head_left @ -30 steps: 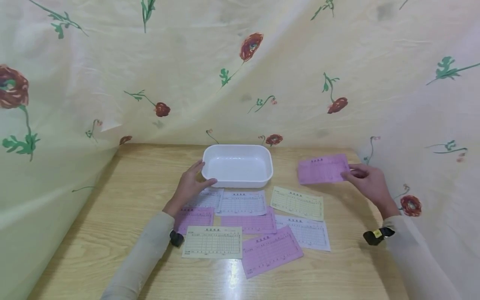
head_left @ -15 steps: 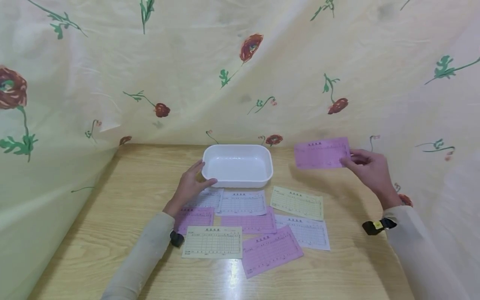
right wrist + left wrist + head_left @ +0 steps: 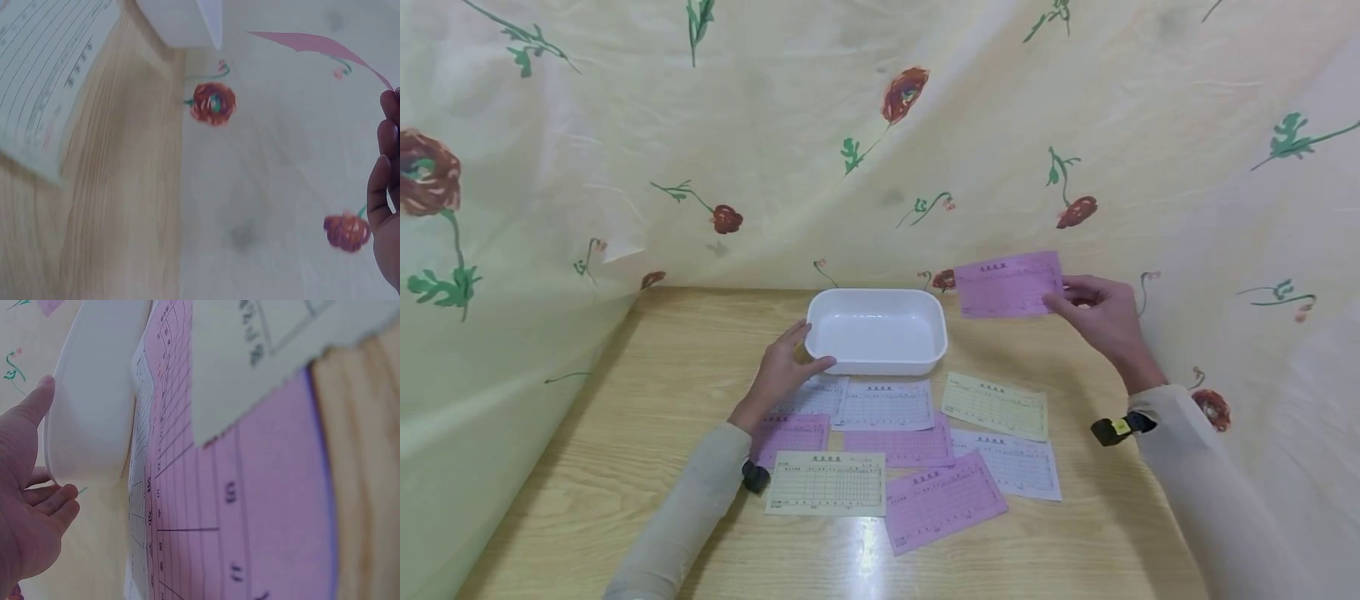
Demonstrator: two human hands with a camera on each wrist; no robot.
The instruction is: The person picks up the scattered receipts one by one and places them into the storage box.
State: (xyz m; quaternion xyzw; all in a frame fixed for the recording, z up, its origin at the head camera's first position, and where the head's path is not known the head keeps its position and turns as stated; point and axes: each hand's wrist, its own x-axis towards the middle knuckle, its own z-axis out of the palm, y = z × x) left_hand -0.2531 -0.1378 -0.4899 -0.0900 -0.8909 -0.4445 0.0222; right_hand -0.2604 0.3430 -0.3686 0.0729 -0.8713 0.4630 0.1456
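Note:
A pink printed slip [image 3: 1003, 287] is pinched by its right end between the thumb and fingers of my right hand [image 3: 1101, 317], raised above the back right of the table. The right wrist view shows this slip edge-on and bent. My left hand [image 3: 780, 371] holds a white rectangular tray [image 3: 880, 367] at its left end, the thumb by the front rim and the fingers along the side. Inside, the tray shows no paper. In front of it lie more slips: pink [image 3: 945, 504], pale yellow [image 3: 826, 485] and white [image 3: 887, 407], several of them overlapping.
The wooden table [image 3: 685, 333] ends at the back against a cream flowered cloth [image 3: 775, 150], which also hangs at both sides. A yellow slip [image 3: 995, 406] and a white slip [image 3: 1011, 464] lie right of the tray's front. Each wrist wears a small black camera [image 3: 1110, 430].
My right hand has lifted the pink slip higher and then carried it leftward, closer to the tray. My left hand and the tray have stayed in place.

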